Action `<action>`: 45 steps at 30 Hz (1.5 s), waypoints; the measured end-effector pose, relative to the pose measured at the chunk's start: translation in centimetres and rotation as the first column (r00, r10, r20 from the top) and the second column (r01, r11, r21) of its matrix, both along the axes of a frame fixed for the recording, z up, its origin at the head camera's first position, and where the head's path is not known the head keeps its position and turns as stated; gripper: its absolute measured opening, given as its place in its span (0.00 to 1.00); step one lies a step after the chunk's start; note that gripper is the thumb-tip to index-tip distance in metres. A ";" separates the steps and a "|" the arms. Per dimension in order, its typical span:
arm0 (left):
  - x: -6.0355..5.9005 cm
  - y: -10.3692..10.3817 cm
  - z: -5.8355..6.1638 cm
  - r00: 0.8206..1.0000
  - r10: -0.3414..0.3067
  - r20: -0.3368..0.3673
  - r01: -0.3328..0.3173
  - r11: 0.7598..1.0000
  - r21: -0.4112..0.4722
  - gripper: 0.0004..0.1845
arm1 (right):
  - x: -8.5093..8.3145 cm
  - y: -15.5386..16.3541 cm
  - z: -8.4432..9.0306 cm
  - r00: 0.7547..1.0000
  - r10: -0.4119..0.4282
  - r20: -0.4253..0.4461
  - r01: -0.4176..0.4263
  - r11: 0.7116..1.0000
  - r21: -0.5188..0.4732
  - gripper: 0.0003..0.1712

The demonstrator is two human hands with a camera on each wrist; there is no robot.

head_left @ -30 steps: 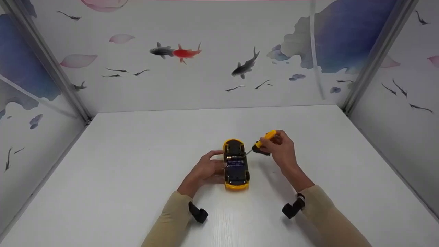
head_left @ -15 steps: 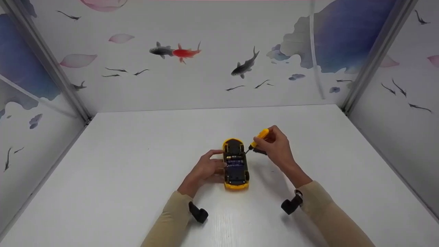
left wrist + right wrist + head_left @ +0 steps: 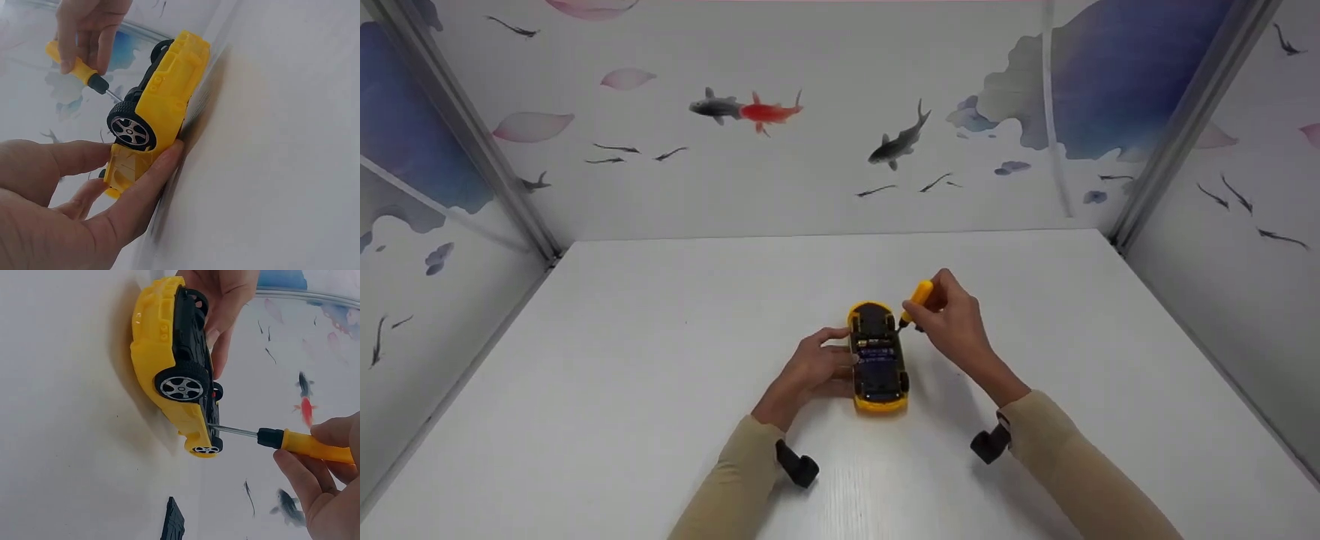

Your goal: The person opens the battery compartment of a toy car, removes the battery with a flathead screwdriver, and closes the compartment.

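Two-handed inward hold, left hand (image 3: 814,366) around a toy car (image 3: 879,379), right hand (image 3: 958,321) tight around a screwdriver (image 3: 299,442).

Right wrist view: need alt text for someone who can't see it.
A right hand holds a yellow-handled screwdriver, its shaft reaching the black underside of an upturned yellow toy car. A left hand grips the car from the far side. A black piece shows at the frame's bottom edge.
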State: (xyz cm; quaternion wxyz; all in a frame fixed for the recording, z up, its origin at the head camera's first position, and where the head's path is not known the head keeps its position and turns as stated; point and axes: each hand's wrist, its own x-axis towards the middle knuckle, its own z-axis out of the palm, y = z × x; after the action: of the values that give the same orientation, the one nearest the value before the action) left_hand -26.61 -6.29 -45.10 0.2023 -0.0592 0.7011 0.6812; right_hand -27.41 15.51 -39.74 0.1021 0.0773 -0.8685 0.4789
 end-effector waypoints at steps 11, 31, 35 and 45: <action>-0.3 -0.1 0.2 0.999 0.011 -0.044 -0.012 1.000 -0.018 0.32 | -0.3 0.2 -0.6 0.995 -0.102 0.000 0.101 0.994 -0.047 0.14; -0.2 -0.1 0.0 0.998 0.059 -0.006 -0.058 0.998 0.033 0.32 | -0.8 3.0 -2.7 0.957 -0.086 0.278 0.184 0.920 -0.346 0.18; -0.1 -0.1 0.0 0.998 0.058 -0.013 -0.058 0.998 0.030 0.31 | -0.9 3.1 -2.4 0.960 -0.079 0.267 0.168 0.930 -0.327 0.17; 0.2 -0.2 -0.1 0.999 0.043 -0.017 -0.043 0.999 0.031 0.30 | -0.6 3.1 -1.4 0.965 -0.067 0.252 0.141 0.947 -0.288 0.19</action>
State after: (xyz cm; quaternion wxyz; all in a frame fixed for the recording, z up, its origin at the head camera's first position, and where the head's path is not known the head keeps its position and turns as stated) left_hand -26.45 -6.51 -45.23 0.1823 -0.0650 0.6908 0.6966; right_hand -27.97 18.58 -41.10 0.0327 -0.0439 -0.7934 0.6063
